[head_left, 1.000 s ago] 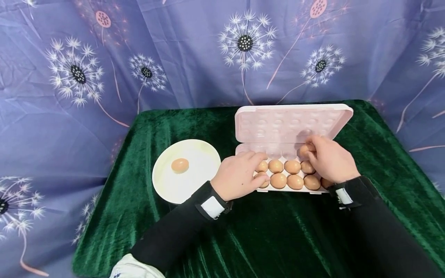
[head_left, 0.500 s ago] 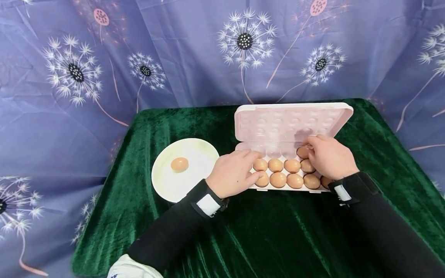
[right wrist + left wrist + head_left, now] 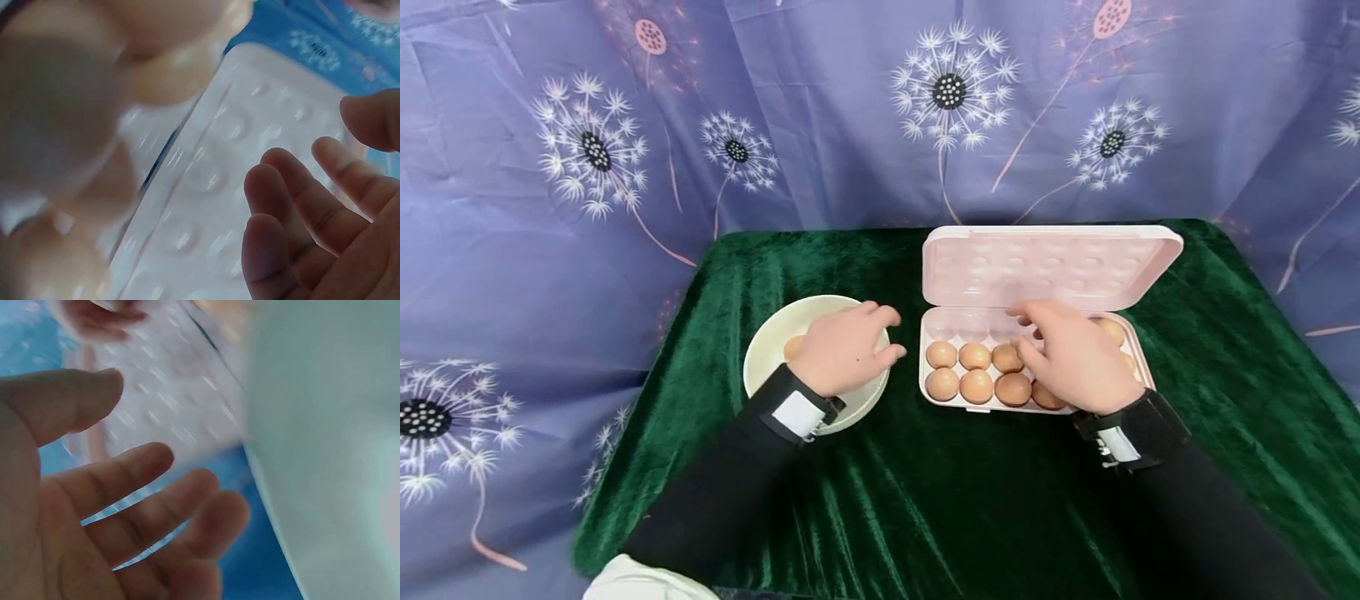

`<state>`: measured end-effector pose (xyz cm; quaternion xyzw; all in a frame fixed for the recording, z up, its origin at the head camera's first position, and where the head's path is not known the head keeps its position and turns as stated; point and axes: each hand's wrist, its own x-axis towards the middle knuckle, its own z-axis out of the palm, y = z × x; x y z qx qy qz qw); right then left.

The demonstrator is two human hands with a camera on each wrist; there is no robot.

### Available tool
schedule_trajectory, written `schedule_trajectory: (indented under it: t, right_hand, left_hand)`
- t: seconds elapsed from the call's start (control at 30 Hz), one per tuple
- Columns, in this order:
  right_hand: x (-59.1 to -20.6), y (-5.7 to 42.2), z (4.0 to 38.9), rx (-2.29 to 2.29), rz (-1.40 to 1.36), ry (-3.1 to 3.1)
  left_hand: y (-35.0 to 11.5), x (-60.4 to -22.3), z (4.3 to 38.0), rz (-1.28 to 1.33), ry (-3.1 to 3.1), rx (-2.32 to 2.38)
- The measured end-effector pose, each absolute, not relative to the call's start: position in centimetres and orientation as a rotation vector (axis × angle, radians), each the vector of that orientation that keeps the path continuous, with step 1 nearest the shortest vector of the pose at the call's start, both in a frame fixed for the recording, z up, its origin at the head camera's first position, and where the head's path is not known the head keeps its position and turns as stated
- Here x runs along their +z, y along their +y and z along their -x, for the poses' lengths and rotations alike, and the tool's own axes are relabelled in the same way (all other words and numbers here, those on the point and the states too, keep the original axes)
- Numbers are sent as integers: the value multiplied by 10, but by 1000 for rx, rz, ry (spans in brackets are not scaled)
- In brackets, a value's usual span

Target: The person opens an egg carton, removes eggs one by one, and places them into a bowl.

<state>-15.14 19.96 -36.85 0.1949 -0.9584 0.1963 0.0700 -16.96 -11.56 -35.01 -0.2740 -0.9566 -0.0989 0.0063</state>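
My left hand (image 3: 841,350) is over the cream bowl (image 3: 762,354), its fingers spread and holding nothing. Part of one brown egg (image 3: 793,347) shows in the bowl beside that hand. In the left wrist view the bowl's wall (image 3: 331,437) stands close to the fingertips. Over the pink egg box (image 3: 964,323) hovers my right hand (image 3: 1078,357), fingers loosely bent with no egg between them. Several brown eggs (image 3: 976,357) fill its two front rows. Another egg (image 3: 1109,331) sits in the back row at right; my right hand hides some of the others.
The box's lid (image 3: 1037,279) stands raised at the back. A dark green velvet cloth (image 3: 925,483) covers the table. Behind it hangs a purple curtain (image 3: 835,108) with dandelion prints.
My left hand has moved left from the egg box to over the bowl. The right hand has let go of an egg in the back row and shifted left, and the view has turned slightly.
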Motion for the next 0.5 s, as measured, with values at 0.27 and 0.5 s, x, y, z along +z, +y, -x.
schedule_trajectory:
  t: [0.27, 0.5]
  right_hand:
    - [-366, 165, 144, 793, -670, -2854]
    - [-373, 148, 142, 798, -753, -2782]
  left_hand:
    - [-163, -363, 184, 709, -3159, -74]
    - [-186, -370, 192, 548, -3266, 70]
